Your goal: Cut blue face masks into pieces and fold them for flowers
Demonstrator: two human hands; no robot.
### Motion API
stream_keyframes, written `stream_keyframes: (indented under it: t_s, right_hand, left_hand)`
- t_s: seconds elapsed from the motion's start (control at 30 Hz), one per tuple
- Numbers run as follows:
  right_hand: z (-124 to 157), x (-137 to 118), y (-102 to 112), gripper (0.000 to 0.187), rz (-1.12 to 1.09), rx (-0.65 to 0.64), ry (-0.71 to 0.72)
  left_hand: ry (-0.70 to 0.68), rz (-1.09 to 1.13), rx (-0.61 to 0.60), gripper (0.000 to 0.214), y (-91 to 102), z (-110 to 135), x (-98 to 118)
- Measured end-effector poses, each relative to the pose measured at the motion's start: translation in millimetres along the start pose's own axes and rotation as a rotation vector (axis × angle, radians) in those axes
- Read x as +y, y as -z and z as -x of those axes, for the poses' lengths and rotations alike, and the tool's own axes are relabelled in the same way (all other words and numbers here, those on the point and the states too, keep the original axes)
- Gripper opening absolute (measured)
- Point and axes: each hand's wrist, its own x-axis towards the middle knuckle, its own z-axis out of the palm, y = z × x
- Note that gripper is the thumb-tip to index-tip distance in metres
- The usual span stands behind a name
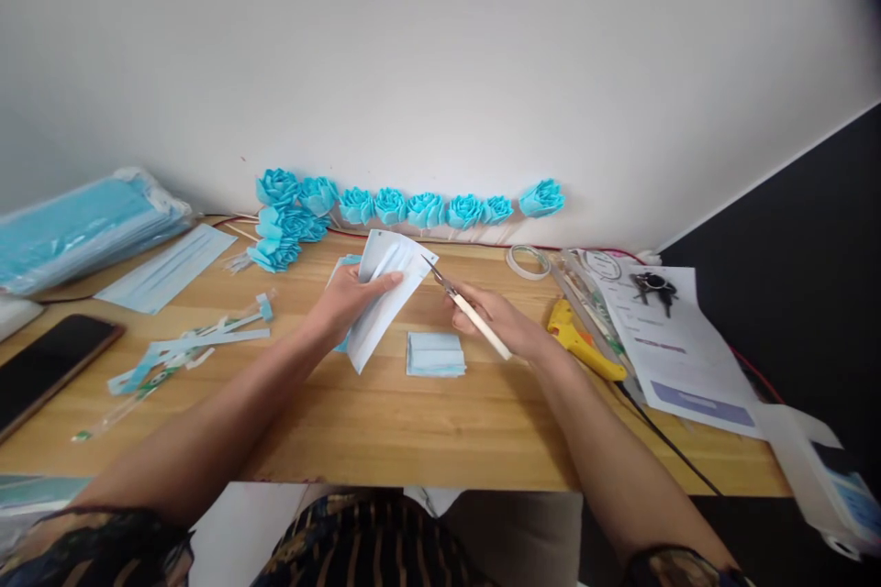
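My left hand (pixel 348 297) grips a white face mask (pixel 386 293), held up off the wooden table (pixel 385 422) with its long side tilted. My right hand (pixel 501 323) is closed round a pair of scissors (pixel 462 303) with pale handles; the blade tips point at the mask's right edge. A small stack of cut blue squares (pixel 435 354) lies on the table just below both hands.
Blue fabric roses (pixel 406 206) line the wall. A pack of blue masks (pixel 83 225) and a loose mask (pixel 169 266) lie far left, a phone (pixel 48 362) and cut strips (pixel 185 348) at left. A yellow glue gun (pixel 582 339), tape roll (pixel 529 260), papers (pixel 671 339) and keys (pixel 653 286) sit right.
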Motion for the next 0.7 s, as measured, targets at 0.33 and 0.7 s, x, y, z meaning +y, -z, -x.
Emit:
stream_keyframes:
  t_s: [0.33, 0.7]
  right_hand:
    - [-1.1, -2.1, -0.8, 0.063, -0.019, -0.035, 0.025]
    - [-1.4, -2.2, -3.4, 0.062, -0.073, -0.028, -0.001]
  left_hand:
    - [-0.018, -0.025, -0.009, 0.046, -1.4, -1.7, -1.4]
    - [-0.032, -0.062, -0.01, 0.041, -1.1, 0.5, 1.7]
